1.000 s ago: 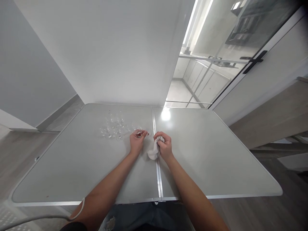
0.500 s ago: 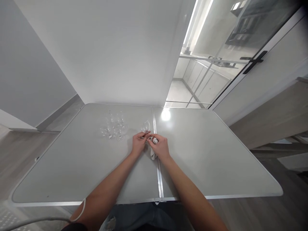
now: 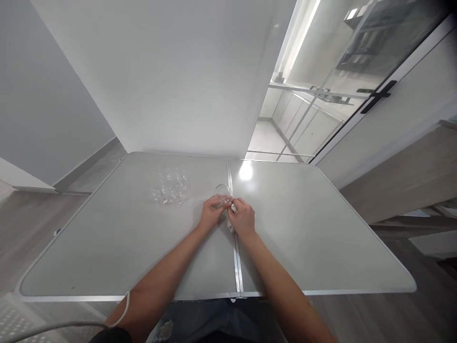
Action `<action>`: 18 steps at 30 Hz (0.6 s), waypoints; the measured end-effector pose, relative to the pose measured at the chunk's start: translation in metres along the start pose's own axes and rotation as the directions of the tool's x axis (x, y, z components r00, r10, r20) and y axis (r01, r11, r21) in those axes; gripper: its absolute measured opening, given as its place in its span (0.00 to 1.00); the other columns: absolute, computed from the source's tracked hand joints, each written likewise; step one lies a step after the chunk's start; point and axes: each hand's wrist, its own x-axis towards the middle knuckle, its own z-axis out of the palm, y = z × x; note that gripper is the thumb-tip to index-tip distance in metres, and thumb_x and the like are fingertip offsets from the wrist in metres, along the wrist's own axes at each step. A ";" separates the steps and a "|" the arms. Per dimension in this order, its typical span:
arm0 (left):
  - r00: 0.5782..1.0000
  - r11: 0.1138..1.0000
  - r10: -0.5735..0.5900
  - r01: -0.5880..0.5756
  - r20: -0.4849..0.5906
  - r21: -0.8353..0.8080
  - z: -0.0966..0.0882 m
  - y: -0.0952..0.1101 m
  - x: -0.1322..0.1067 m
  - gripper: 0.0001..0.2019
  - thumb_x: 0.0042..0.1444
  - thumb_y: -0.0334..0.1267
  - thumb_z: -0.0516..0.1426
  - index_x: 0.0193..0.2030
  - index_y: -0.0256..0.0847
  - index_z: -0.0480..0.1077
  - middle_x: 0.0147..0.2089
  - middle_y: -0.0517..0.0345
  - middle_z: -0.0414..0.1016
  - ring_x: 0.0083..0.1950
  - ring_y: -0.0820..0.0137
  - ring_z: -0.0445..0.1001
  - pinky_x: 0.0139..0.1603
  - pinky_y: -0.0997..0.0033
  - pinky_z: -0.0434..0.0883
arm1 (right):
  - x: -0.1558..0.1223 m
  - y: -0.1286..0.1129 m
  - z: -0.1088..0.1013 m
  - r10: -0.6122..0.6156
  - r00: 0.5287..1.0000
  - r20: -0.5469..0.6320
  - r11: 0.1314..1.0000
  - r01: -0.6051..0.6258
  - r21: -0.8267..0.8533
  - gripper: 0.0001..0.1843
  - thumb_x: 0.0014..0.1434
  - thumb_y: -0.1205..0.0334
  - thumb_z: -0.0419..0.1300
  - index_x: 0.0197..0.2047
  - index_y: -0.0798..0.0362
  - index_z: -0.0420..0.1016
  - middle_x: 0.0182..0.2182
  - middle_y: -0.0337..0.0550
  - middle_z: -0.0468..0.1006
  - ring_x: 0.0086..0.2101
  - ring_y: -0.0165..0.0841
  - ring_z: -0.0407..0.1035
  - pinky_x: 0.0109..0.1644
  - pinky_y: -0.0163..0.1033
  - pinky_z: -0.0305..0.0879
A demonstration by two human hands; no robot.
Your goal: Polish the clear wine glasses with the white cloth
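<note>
Near the middle of the table, my left hand (image 3: 211,212) is closed on a clear glass (image 3: 223,189), whose round rim points up and away from me. My right hand (image 3: 243,216) is closed on a white cloth (image 3: 233,208) and meets the glass at its near end. Part of the cloth hangs below the right palm. The fingers cover the lower part of the glass. To the left, a group of several clear stemmed glasses (image 3: 173,187) stands close together on the table.
The pale table (image 3: 117,247) has a metal seam (image 3: 237,267) down its middle and a metal edge. A white wall (image 3: 171,81) rises behind it. On the right is a glass-paned door with a black handle (image 3: 379,96). A white cable (image 3: 125,307) lies by my left forearm.
Both hands have shifted slightly right. The glass has tilted so its round opening shows more, and the right hand with the cloth is now closer against it.
</note>
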 end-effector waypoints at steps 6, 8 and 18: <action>0.991 0.989 -0.091 0.102 -0.102 0.104 -0.004 -0.003 -0.001 0.14 0.60 0.49 0.60 0.42 0.43 0.82 0.39 0.53 0.79 0.37 0.69 0.74 0.43 0.68 0.70 | 0.023 0.023 -0.020 0.177 0.981 -0.084 0.984 -0.176 0.013 0.16 0.62 0.51 0.58 0.40 0.50 0.83 0.32 0.47 0.82 0.32 0.39 0.73 0.39 0.39 0.63; 0.983 0.983 -0.143 0.155 -0.115 0.104 -0.004 -0.006 -0.001 0.17 0.62 0.51 0.57 0.36 0.41 0.81 0.34 0.55 0.76 0.31 0.71 0.71 0.38 0.70 0.67 | 0.037 0.036 -0.030 0.255 0.963 -0.087 0.966 -0.259 -0.026 0.17 0.60 0.49 0.58 0.39 0.51 0.84 0.31 0.47 0.83 0.33 0.39 0.75 0.39 0.38 0.65; 0.971 0.979 -0.162 0.180 -0.173 0.096 -0.003 -0.008 -0.001 0.21 0.63 0.53 0.55 0.30 0.40 0.77 0.27 0.60 0.68 0.28 0.72 0.66 0.35 0.71 0.64 | 0.102 0.085 -0.030 0.405 0.914 0.019 0.899 -0.394 -0.192 0.13 0.52 0.54 0.63 0.33 0.54 0.84 0.31 0.52 0.84 0.35 0.39 0.78 0.36 0.35 0.67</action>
